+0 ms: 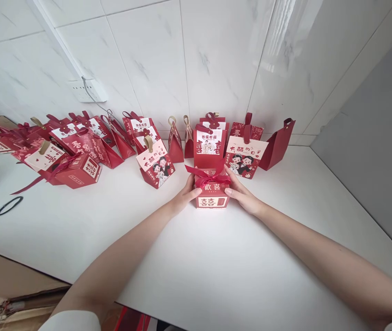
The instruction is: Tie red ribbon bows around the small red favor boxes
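A red gift box (pixel 212 201) with a dark pink ribbon bow on top rests on the white table (pixel 196 266). My left hand (pixel 186 195) holds its left side, thumb on the front and fingers behind. On the right side, my right hand (pixel 242 191) grips the same box with its thumb on the front. Just behind it stands a red box with a white label (pixel 209 142). A cream and red box with a cartoon couple (pixel 242 158) stands close behind my right hand. Another such box (pixel 156 165) is to the left of my left hand.
Several red gift boxes (pixel 78 149) crowd the left back. A plain red box (pixel 278 145) stands at the right. A black ring (pixel 9 205) lies at the left, and a socket (pixel 87 91) with a cable is on the tiled wall. Cardboard boxes (pixel 16 276) are below the table's edge.
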`<action>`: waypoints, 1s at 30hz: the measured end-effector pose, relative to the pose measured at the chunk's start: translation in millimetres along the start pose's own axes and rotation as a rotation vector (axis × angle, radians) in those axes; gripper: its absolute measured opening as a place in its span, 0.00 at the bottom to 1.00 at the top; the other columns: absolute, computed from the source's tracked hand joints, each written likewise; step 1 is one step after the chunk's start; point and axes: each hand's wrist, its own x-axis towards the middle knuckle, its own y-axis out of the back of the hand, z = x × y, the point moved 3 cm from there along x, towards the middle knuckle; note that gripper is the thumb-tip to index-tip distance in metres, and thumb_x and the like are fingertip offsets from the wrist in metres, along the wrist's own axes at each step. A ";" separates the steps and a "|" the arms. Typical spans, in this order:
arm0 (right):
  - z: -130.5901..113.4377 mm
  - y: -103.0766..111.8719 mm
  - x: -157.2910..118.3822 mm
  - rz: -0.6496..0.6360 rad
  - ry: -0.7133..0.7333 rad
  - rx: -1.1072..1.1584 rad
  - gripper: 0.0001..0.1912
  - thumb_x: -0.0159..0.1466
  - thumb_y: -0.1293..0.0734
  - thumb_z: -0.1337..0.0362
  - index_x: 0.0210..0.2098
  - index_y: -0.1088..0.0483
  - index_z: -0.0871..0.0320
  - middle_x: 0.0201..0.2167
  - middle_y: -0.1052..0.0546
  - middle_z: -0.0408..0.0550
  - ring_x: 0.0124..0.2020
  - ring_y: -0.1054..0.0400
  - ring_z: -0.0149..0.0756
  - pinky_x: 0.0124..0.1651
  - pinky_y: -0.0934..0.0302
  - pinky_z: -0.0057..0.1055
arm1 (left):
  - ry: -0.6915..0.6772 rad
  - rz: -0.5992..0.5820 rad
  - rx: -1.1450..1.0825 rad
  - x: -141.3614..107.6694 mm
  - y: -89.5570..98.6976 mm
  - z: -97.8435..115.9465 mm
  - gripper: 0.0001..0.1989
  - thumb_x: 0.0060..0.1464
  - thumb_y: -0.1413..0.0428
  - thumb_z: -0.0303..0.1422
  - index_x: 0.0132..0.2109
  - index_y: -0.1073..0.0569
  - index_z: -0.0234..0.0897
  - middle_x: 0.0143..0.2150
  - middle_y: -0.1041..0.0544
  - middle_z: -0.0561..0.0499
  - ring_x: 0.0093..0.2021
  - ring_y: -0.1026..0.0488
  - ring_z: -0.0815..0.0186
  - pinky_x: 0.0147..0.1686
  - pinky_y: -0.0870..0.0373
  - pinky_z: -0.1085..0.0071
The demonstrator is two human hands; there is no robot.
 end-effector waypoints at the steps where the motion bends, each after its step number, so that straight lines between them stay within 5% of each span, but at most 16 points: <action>1: 0.3 1.1 -0.3 0.010 0.000 0.001 0.47 0.64 0.33 0.47 0.71 0.64 0.43 0.71 0.53 0.44 0.70 0.55 0.47 0.69 0.54 0.48 | -0.008 -0.015 0.015 0.5 1.9 1.5 0.42 0.54 0.41 0.46 0.70 0.52 0.50 0.70 0.44 0.46 0.68 0.45 0.50 0.64 0.44 0.55; 6: 3.5 6.6 -0.3 0.024 0.014 -0.027 0.45 0.64 0.32 0.48 0.71 0.61 0.44 0.70 0.49 0.44 0.71 0.60 0.47 0.70 0.55 0.48 | -0.071 -0.087 0.054 2.9 10.0 2.9 0.49 0.52 0.40 0.50 0.71 0.58 0.50 0.70 0.45 0.43 0.67 0.44 0.48 0.64 0.43 0.54; 12: 6.7 8.2 1.2 0.048 -0.004 -0.047 0.46 0.63 0.32 0.46 0.71 0.60 0.45 0.71 0.53 0.44 0.71 0.63 0.48 0.70 0.55 0.49 | -0.077 -0.122 0.257 3.0 16.5 2.0 0.60 0.42 0.31 0.35 0.72 0.61 0.49 0.69 0.43 0.40 0.68 0.44 0.47 0.64 0.44 0.52; 18: 7.9 8.8 -1.2 0.033 0.021 -0.086 0.44 0.64 0.33 0.45 0.70 0.59 0.45 0.70 0.50 0.47 0.70 0.56 0.49 0.68 0.51 0.49 | -0.084 -0.135 0.399 2.8 21.5 5.0 0.65 0.37 0.29 0.33 0.72 0.63 0.47 0.66 0.39 0.38 0.66 0.40 0.48 0.64 0.45 0.49; 30: 4.3 11.5 -1.6 0.057 0.091 -0.162 0.31 0.67 0.36 0.48 0.65 0.49 0.45 0.67 0.43 0.49 0.67 0.48 0.48 0.63 0.43 0.46 | -0.162 -0.047 0.468 1.3 22.0 4.8 0.56 0.35 0.28 0.33 0.66 0.50 0.46 0.63 0.35 0.39 0.61 0.33 0.50 0.60 0.39 0.53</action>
